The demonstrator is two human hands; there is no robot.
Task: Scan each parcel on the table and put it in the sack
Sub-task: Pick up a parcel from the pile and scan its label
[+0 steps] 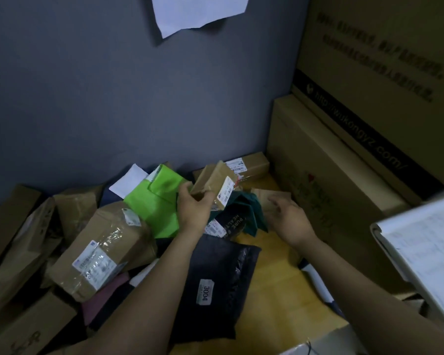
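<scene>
My left hand [194, 210] grips a small brown cardboard parcel [214, 181] with a white label, lifted above the pile. My right hand [289, 217] hovers to its right with loosely spread fingers, holding nothing, over a flat brown paper parcel [272, 197]. Below lie a dark green bag [246, 210], a black pouch with white lettering [232, 222], a black mailer marked 3004 [215, 272], a bright green bag [157, 198] and a large taped brown box [105, 249]. No sack or scanner is in view.
Several brown parcels [23, 242] crowd the left side of the wooden table [280, 285]. Another labelled box [249, 163] lies against the grey wall [113, 98]. Big cardboard cartons [344, 162] stand stacked at the right, with a white paper-covered object [426, 247] at the near right.
</scene>
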